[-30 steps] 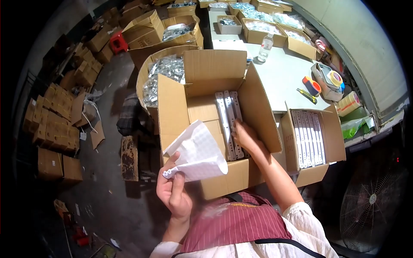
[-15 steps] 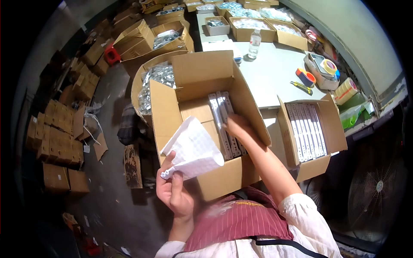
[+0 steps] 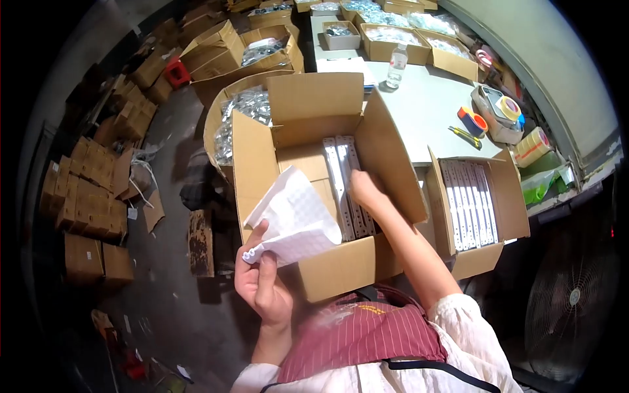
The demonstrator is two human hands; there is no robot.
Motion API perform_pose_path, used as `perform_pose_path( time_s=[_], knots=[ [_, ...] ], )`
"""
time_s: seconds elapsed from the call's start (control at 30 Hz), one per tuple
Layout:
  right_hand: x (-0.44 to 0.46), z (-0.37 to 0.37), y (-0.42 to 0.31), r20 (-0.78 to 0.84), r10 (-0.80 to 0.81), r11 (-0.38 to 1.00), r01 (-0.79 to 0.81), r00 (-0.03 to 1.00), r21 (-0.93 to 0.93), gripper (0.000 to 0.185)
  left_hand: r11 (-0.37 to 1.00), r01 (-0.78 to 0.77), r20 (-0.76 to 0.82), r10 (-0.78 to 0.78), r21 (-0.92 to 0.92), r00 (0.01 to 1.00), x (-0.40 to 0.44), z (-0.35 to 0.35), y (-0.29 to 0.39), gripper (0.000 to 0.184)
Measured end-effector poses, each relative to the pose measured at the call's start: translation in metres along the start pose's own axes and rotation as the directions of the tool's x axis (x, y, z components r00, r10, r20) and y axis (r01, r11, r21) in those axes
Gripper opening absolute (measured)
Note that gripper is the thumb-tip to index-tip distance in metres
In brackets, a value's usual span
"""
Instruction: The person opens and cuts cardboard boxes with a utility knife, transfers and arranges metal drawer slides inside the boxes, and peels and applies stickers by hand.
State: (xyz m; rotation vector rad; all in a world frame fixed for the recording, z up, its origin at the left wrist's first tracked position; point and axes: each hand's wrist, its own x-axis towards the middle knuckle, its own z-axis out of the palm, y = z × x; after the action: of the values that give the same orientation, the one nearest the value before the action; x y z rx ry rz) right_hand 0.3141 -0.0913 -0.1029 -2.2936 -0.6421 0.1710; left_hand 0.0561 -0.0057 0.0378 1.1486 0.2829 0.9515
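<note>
A large open cardboard box (image 3: pixel 308 275) stands in front of me. Several long white-and-silver perforated pieces (image 3: pixel 342 190) lie side by side along its right inner part. My right hand (image 3: pixel 367 190) is inside the box, its curled fingers against the rightmost piece; the fingertips are partly hidden, so whether it grips one is unclear. My left hand (image 3: pixel 263 278) pinches a folded white sheet (image 3: pixel 296 219) by its rolled lower left corner, over the box's near left side.
A smaller box (image 3: pixel 478 263) with more such pieces stands at the right. The table (image 3: pixel 419 108) holds a bottle (image 3: pixel 397 65), tape (image 3: pixel 472 122), and a yellow cutter (image 3: pixel 464 136). Behind the large box are bagged parts (image 3: pixel 244 118). A fan (image 3: pixel 571 298) is at the lower right.
The view has shifted slightly. My right hand has shifted a little over the rightmost pieces in the box. The left hand still holds the sheet in much the same pose.
</note>
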Motion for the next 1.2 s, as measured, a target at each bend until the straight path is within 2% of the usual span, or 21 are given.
perform_pose_path(
  time_s=[0.03,0.13,0.2,0.27,0.33,0.37,0.47,0.53,0.57,0.63,0.7,0.73,0.77,0.83,0.87,0.9,0.93,0.97,1.0,1.1,1.2],
  knots=[
    [0.013,0.002,0.013,0.242,0.087,0.953,-0.01,0.966,-0.302,0.025,1.0,0.007,-0.012,-0.007,0.012,1.0,0.0,0.0,0.0,0.019],
    [-0.02,0.02,0.029,0.014,-0.256,0.948,0.254,0.966,-0.19,0.024,1.0,0.013,-0.027,-0.012,0.014,1.0,-0.001,0.001,-0.002,0.022],
    [-0.049,0.003,0.012,0.016,-0.696,0.7,0.684,0.718,-0.207,0.016,1.0,0.003,-0.029,-0.003,0.016,1.0,-0.002,0.002,-0.004,0.025],
    [-0.056,0.001,0.024,0.524,-0.687,0.579,0.815,0.504,-0.024,0.009,0.999,-0.025,-0.035,0.026,0.025,0.999,-0.001,0.003,-0.008,0.028],
    [-0.079,-0.003,0.021,0.35,-0.535,0.641,0.639,0.769,-0.425,0.011,1.0,0.022,-0.07,-0.022,0.001,0.997,0.0,0.002,-0.01,0.027],
    [-0.079,-0.013,0.009,0.435,-0.401,0.624,0.588,0.806,-0.515,0.014,0.999,0.044,-0.09,-0.045,-0.013,0.995,0.0,0.002,-0.011,0.026],
    [-0.09,-0.012,0.011,0.393,-0.387,0.648,0.55,0.834,-0.528,0.015,0.997,0.062,-0.1,-0.067,-0.055,0.993,0.0,-0.002,-0.014,0.024],
    [-0.093,-0.02,0.011,0.397,-0.45,0.698,0.592,0.8,-0.402,0.018,0.998,0.048,-0.097,-0.051,-0.039,0.994,-0.001,0.0,-0.015,0.021],
    [-0.096,-0.051,-0.011,0.392,-0.44,0.871,0.491,0.808,-0.034,0.015,0.998,0.045,-0.095,-0.048,-0.035,0.994,-0.001,0.002,-0.014,0.02],
    [-0.12,-0.106,-0.037,0.245,-0.664,0.731,0.542,0.707,0.416,0.027,0.998,0.043,-0.095,-0.047,-0.045,0.994,-0.003,0.006,-0.013,0.018],
    [-0.135,-0.181,-0.04,0.473,-0.695,0.668,0.243,0.541,0.703,0.027,0.995,0.062,-0.079,-0.069,-0.077,0.995,-0.004,0.006,-0.013,0.015],
    [-0.139,-0.205,-0.021,0.429,-0.753,0.58,0.194,0.5,0.791,0.025,0.995,0.045,-0.065,-0.05,-0.085,0.997,-0.003,0.004,-0.016,0.015],
    [-0.143,-0.231,0.0,0.415,-0.716,0.533,0.055,0.562,0.845,0.024,0.99,0.045,-0.044,-0.051,-0.13,0.998,-0.003,0.004,-0.016,0.016],
    [-0.158,-0.261,0.054,0.402,-0.214,0.531,-0.239,0.89,0.813,0.022,0.982,0.035,-0.018,-0.039,-0.186,0.999,-0.002,-0.001,-0.017,0.021],
    [-0.155,-0.262,0.079,0.112,0.122,0.723,-0.166,0.986,0.671,0.026,0.982,-0.013,0.031,0.019,-0.188,0.999,-0.002,-0.008,-0.022,0.025],
    [-0.148,-0.263,0.118,-0.038,0.207,0.805,-0.148,0.978,0.575,0.031,0.976,0.036,0.029,-0.03,-0.215,0.999,-0.002,-0.008,-0.019,0.028],
    [-0.152,-0.265,0.16,-0.164,0.327,0.941,-0.306,0.931,0.144,0.045,0.969,0.08,0.028,-0.075,-0.235,0.997,-0.001,-0.008,-0.014,0.03],
    [-0.154,-0.264,0.215,-0.134,0.486,0.773,-0.496,0.864,-0.396,0.061,0.975,0.076,0.023,-0.073,-0.207,0.997,0.0,-0.009,-0.014,0.032],
    [-0.16,-0.262,0.237,-0.083,0.621,0.642,-0.566,0.779,-0.517,0.081,0.982,0.067,0.016,-0.065,-0.176,0.998,0.001,-0.008,-0.014,0.034],
    [-0.174,-0.24,0.268,-0.044,0.687,0.62,-0.617,0.725,-0.484,0.107,0.987,0.105,-0.045,-0.111,-0.12,0.993,0.002,-0.008,-0.014,0.032],
    [-0.179,-0.254,0.269,-0.066,0.589,0.714,-0.557,0.806,-0.424,0.102,0.988,0.104,-0.031,-0.109,-0.116,0.994,-0.001,-0.01,-0.015,0.031]
  ],
)
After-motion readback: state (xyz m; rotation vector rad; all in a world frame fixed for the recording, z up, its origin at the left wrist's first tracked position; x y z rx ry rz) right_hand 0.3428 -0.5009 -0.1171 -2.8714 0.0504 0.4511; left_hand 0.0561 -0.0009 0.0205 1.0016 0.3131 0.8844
